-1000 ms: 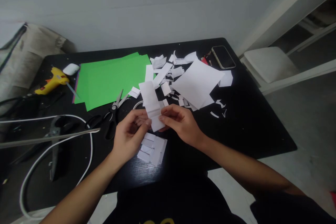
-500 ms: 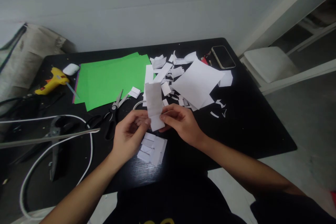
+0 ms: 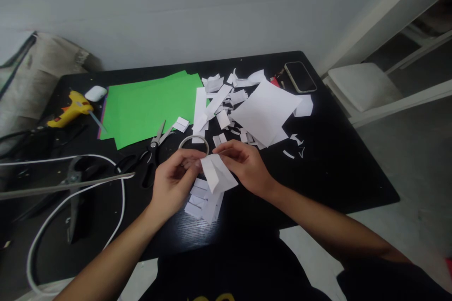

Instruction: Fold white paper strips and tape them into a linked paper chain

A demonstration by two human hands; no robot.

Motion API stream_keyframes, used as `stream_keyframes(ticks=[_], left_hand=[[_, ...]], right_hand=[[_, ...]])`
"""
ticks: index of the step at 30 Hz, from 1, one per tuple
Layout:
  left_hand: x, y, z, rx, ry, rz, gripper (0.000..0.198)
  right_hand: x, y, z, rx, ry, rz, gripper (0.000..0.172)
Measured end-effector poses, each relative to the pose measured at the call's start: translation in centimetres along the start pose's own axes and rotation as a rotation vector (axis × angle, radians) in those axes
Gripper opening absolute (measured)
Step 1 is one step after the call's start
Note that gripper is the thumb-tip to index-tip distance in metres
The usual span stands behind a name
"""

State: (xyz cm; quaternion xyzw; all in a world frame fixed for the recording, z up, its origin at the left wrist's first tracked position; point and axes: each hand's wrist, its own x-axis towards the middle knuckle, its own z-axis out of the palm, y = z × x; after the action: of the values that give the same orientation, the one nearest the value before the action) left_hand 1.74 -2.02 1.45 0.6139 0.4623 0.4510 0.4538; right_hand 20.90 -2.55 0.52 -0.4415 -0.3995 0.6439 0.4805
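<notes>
Between my two hands is a creased white paper strip (image 3: 219, 174), bent over so that its free end slants down toward me. My left hand (image 3: 178, 174) pinches its left edge with thumb and fingers. My right hand (image 3: 246, 165) is closed on the upper right edge. Just below the strip, partly covered by it, lies a small pile of folded white paper pieces (image 3: 203, 207) on the black table. A white ring (image 3: 193, 139), perhaps a roll of tape, rests beyond my left fingers. Black-handled scissors (image 3: 152, 155) lie open to the left of my left hand.
Green sheets (image 3: 151, 106) lie at the back left, beside a yellow glue gun (image 3: 75, 109). White paper scraps (image 3: 226, 99) and a larger white sheet (image 3: 266, 110) spread behind my hands. A phone (image 3: 300, 77) sits at the far right corner. A white cable (image 3: 122, 202) loops at left.
The paper strip stood upright before. Its upper part has now come down toward me, folded over between my fingers, uncovering the white ring behind. Both hands have stayed nearly in place.
</notes>
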Motion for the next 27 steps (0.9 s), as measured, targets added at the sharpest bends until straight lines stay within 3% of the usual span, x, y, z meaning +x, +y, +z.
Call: stream_keyframes(ticks=[9,27], left_hand=[[-0.1,-0.9,-0.4,0.042,-0.001,0.113,0.010],[0.0,-0.8,-0.6,0.070,-0.069,0.156,0.018]], right_hand=[[-0.1,0.3,-0.1,0.005,-0.014,-0.018,0.016],[-0.3,0.1,0.0,0.078,-0.059,-0.052,0.013]])
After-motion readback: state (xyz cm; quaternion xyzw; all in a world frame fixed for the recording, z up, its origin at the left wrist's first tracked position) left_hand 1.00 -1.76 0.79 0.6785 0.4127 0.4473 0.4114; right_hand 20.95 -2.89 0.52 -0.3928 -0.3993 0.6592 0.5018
